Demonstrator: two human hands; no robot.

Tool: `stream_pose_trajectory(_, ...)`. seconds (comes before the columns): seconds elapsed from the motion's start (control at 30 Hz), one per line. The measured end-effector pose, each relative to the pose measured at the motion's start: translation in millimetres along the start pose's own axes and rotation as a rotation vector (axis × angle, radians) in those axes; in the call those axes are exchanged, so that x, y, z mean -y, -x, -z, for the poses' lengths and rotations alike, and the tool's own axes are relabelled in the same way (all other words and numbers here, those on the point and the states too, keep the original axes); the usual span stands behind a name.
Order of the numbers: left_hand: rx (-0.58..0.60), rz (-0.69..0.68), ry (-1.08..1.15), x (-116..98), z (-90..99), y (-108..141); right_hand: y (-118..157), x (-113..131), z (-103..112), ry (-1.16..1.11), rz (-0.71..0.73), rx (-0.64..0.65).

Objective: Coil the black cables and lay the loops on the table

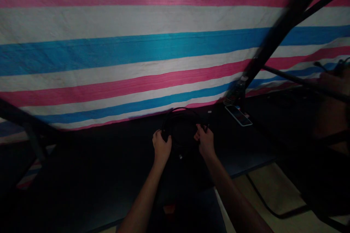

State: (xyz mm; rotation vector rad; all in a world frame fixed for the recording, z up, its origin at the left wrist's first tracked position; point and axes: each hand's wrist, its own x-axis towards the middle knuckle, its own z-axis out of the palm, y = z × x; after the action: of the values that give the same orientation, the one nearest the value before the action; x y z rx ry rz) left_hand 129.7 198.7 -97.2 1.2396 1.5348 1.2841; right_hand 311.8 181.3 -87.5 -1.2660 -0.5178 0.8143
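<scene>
A black cable [179, 109] is looped into a coil above the dark table. My left hand [162, 145] is closed around the coil's left side. On the right side, my right hand [205, 139] grips the same cable, its fingers bent around it. A cable end with a light metal plug [209, 112] sticks up past my right hand. Another pale connector tip [180, 157] shows low in the coil, between my wrists. The dim light hides most of the strands against the table.
A phone [238, 115] lies on the dark table [109, 160] to the right, near a clear plastic bottle [240, 84]. Black frame bars [284, 32] slant across the right. A striped tarp [136, 47] hangs behind. Another person's arm [332, 116] is at the far right.
</scene>
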Motion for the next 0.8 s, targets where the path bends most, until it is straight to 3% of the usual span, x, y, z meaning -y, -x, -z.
stream_pose_trajectory(0.23,0.074,-0.136,-0.145,22.5,-9.0,-12.6,-37.8,-23.4,31.8,0.425,0.188,-0.025)
stream_pose_trajectory(0.43,0.146,-0.205,-0.215,27.7,-8.3,-21.6,-67.2,-23.1,36.0,0.759,0.310,0.122)
stream_pose_trajectory(0.57,0.150,-0.204,-0.335,21.2,-11.0,-42.9,-80.9,-20.9,32.1,0.948,0.375,0.214)
stream_pose_trajectory(0.8,0.305,-0.256,-0.755,-6.9,-37.6,-73.0,-104.8,-23.9,13.9,1.298,0.328,0.316)
